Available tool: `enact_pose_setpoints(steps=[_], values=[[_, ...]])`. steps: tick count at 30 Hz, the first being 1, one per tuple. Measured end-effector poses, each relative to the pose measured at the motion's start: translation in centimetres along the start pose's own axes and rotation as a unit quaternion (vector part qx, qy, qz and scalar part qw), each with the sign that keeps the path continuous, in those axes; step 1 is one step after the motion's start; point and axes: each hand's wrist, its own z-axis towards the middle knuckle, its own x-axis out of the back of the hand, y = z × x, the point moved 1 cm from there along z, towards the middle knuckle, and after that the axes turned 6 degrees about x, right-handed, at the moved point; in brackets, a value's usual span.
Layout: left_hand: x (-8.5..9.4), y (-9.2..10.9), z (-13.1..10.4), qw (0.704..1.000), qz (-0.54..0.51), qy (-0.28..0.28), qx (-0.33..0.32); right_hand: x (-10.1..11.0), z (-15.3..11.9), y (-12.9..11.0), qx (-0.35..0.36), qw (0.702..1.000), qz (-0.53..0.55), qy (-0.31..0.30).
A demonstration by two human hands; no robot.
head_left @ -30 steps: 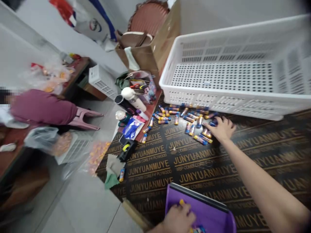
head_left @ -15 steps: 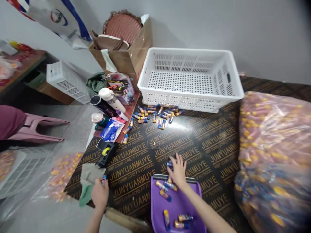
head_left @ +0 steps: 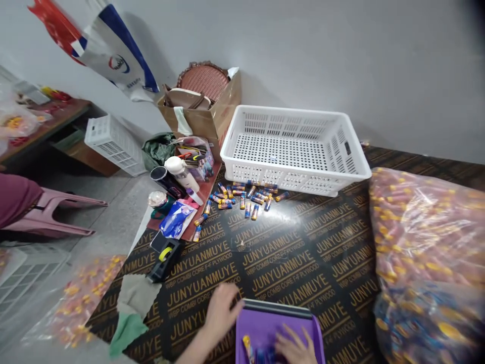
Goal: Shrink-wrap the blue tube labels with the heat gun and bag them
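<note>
A purple tray (head_left: 278,323) with a black front lip stands at the bottom of the view, and small blue-and-yellow tubes (head_left: 248,348) lie in it. My right hand (head_left: 295,346) is inside the tray over some blurred tubes, its fingers spread. At the tray's left edge is my left hand (head_left: 223,308), smeared by motion, with its fingers curled; whether it holds anything cannot be made out. Several similar tubes (head_left: 254,211) lie loose on the dark printed board (head_left: 288,273), just in front of the white crate (head_left: 295,177).
Large clear bags of tubes (head_left: 424,227) stand at the right. To the left are a tape dispenser (head_left: 164,260), a cloth (head_left: 138,296), a blue packet (head_left: 177,220), bottles (head_left: 182,174) and a cardboard box (head_left: 223,116). Someone's sleeve (head_left: 17,199) shows at far left.
My left hand has moved right from the cloth to the tray's edge. My right hand has drawn back deeper into the tray, where the tubes have shifted down. The view has tilted upward.
</note>
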Motion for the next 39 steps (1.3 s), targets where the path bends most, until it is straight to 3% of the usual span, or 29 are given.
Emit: enact_pose_setpoints(steps=[2,5,9,13,18,22,27,31,39], values=[[3.8,-1.9,6.1,0.992,0.06,0.112,0.004,4.8,3.9,0.5,0.046,0.993,-0.044,0.095],[8.0,-3.6,15.7,0.967,0.138,0.213,0.003,12.6,13.0,2.0,0.016,0.964,-0.09,0.25],[10.4,-4.4,25.0,0.957,0.218,0.191,-0.022,20.2,25.7,4.8,-0.045,0.936,-0.114,0.331],[11.1,-5.1,30.4,0.958,0.245,0.152,0.01,22.9,33.2,6.7,-0.065,0.924,-0.134,0.352],[10.1,-4.0,33.9,0.959,0.255,0.119,0.043,22.5,36.0,7.2,-0.1,0.907,-0.134,0.386],[7.9,-1.3,33.8,0.959,0.259,0.115,-0.01,22.2,35.7,7.3,-0.069,0.912,-0.14,0.381],[4.2,1.9,29.9,0.96,0.246,0.078,-0.109,20.4,31.6,7.3,0.031,0.949,-0.14,0.28],[1.2,3.2,24.5,0.96,0.229,0.039,-0.156,16.0,24.9,5.9,0.088,0.957,-0.159,0.225],[-2.9,3.0,11.2,0.959,0.186,-0.04,-0.212,5.1,8.5,2.2,0.025,0.971,-0.059,0.229]])
